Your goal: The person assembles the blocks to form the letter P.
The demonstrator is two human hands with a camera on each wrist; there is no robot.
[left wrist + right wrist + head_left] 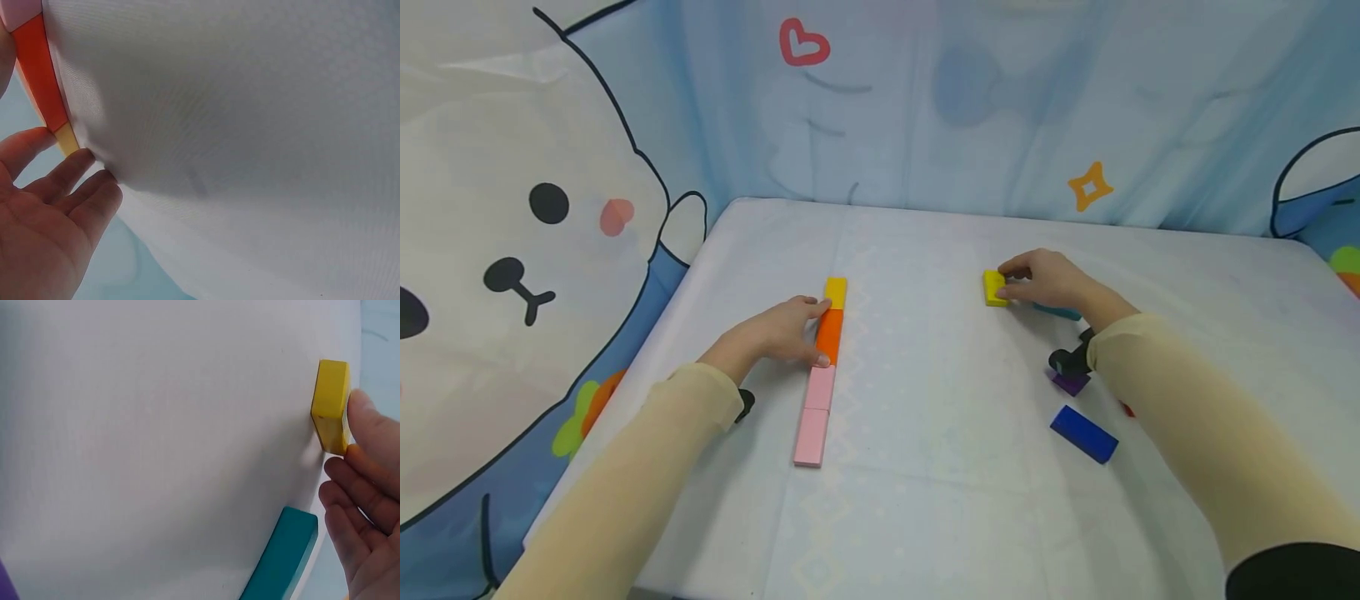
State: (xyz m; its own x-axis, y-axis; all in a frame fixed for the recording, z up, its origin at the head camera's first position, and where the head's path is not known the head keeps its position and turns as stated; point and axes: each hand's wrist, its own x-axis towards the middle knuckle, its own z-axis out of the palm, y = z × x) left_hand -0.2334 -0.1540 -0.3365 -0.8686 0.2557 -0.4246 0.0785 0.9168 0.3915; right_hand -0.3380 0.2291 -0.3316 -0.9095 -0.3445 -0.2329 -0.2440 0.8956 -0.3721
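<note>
- head view: the orange block (830, 337) lies on the desk (917, 375), with the amber block (836, 292) at its far end and two pink blocks (820, 388) at its near end, all in one line.
- the left hand (778, 332) lies along the orange block's left side with fingers spread, not curled round anything; light, even contact should keep the line straight.
- well to the orange block's right, and slightly farther off, the right hand (1048, 279) has its grip on the yellow block (995, 288), thumb and finger pinching it.
- left wrist view: a fingertip rests by the joint where the orange block meets the amber block; pushing hard there could open a gap.
- right wrist view: the thumb lies against the yellow block; it seems best kept square and clear of the teal block (281, 550).
</note>
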